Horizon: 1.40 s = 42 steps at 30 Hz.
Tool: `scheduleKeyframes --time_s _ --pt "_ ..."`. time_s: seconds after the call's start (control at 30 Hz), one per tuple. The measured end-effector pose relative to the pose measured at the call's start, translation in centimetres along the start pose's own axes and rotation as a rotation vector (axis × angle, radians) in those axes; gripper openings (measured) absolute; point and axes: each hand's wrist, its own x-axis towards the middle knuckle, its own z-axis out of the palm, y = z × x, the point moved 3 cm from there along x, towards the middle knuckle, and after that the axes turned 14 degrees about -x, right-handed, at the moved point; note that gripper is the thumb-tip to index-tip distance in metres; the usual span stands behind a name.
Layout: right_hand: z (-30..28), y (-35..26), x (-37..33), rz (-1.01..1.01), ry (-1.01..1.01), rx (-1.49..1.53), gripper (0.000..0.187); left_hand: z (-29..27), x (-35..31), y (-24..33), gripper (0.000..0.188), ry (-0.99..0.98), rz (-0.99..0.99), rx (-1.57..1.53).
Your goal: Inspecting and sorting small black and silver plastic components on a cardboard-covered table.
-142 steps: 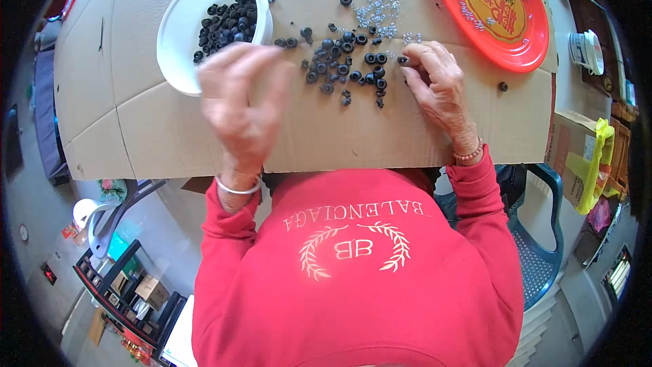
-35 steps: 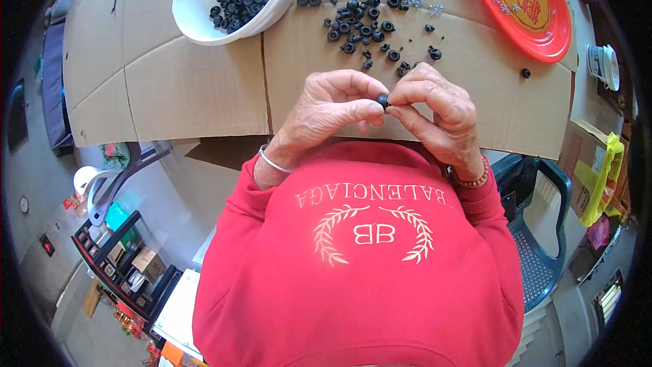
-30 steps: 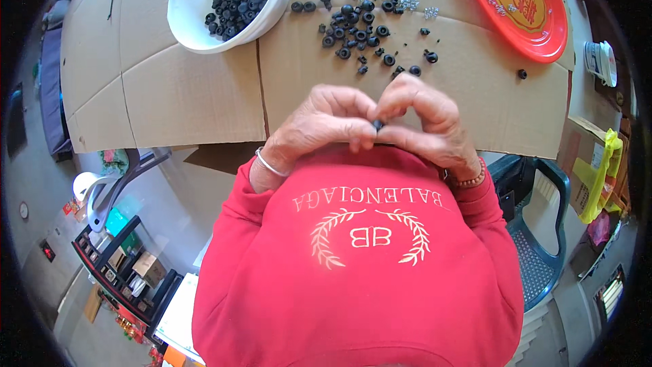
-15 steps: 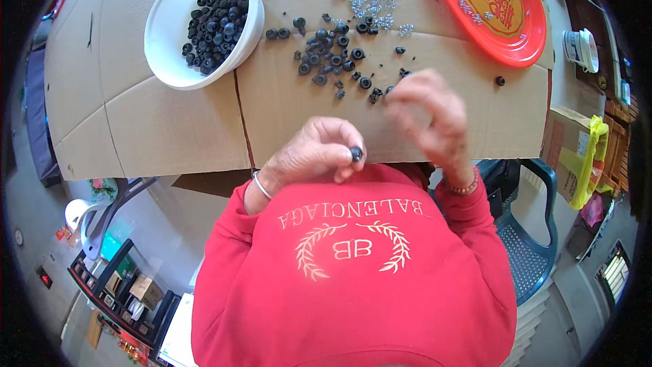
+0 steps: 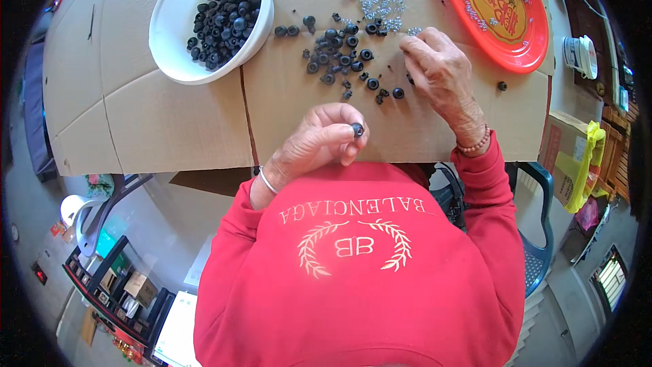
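Near the table's front edge, my left hand [image 5: 319, 137] pinches a small round black part [image 5: 357, 130] between thumb and fingers. My right hand [image 5: 440, 71] reaches over the cardboard with its fingertips pressed together close to the clear springs. Whatever those fingertips hold, if anything, is hidden. A scatter of small black parts [image 5: 331, 50], some ring-shaped, some knob-like, lies just left of my right hand. Beyond them is a loose pile of small clear or silvery spring-like pieces [image 5: 382, 5].
A white bowl [image 5: 166, 51] of black parts stands at the back left. At the back right sits a red round tray [image 5: 533, 58] with more small shiny pieces. Cardboard [image 5: 176, 129] covers the table. A dark green plastic chair [image 5: 538, 187] is by my right side.
My right hand has moved away from me, from the near edge of the black parts to beside the springs, fingertips now together. My left hand keeps its pinch, slightly raised.
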Motion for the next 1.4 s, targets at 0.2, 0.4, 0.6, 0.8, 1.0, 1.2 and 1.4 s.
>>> scheduleKeyframes --time_s 0.2,0.4,0.6,0.8,1.0,1.2,1.4 --pt "-2.3 -1.1 -0.5 0.144 -0.031 0.582 0.013 0.1 -0.1 0.1 0.017 0.01 0.026 -0.034" --pt "-4.0 -3.9 -2.6 0.206 -0.181 0.943 0.017 0.3 0.0 -0.1 0.019 0.025 0.072 -0.051" --pt "-4.7 -5.3 -3.4 0.044 0.044 0.814 0.02 1.0 -0.3 -0.4 0.014 0.004 0.065 -0.065" --pt "-5.1 -5.9 -3.8 -0.04 0.174 0.793 0.022 1.4 -0.5 -0.4 0.014 0.014 0.066 -0.005" --pt "-5.3 -6.3 -3.7 -0.084 0.235 0.715 0.024 1.8 -0.4 -0.4 0.014 0.032 0.071 0.04" --pt "-5.1 -6.4 -3.8 -0.092 0.255 0.68 0.025 1.8 -0.4 -0.5 0.013 0.024 0.075 0.051" --pt "-5.0 -6.4 -3.9 -0.093 0.246 0.689 0.023 2.0 -0.6 -0.3 0.012 0.069 0.069 0.057"
